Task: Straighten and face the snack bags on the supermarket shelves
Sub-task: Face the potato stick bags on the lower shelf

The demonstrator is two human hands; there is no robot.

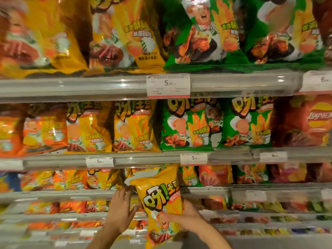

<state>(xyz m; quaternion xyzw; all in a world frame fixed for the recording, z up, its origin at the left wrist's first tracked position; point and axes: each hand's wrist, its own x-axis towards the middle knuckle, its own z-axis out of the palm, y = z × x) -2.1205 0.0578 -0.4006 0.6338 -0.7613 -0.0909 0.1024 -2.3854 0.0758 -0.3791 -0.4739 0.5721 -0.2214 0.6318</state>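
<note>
A yellow snack bag (pixel 159 203) with big white characters is held out in front of the third shelf (pixel 53 194), tilted with its top leaning left. My right hand (pixel 181 215) grips its lower right side, thumb across the front. My left hand (pixel 122 209) is raised just left of the bag with straight fingers, its fingertips at the shelf edge near the bag's top corner. More yellow bags (pixel 100 178) stand on that shelf behind my hands.
Yellow bags (pixel 133 126) and green bags (pixel 186 126) stand in rows on the shelf above, red bags (pixel 305 121) at the right. Price tags (pixel 168 86) hang on the shelf rails. Lower shelves with small packets (pixel 71 206) run below.
</note>
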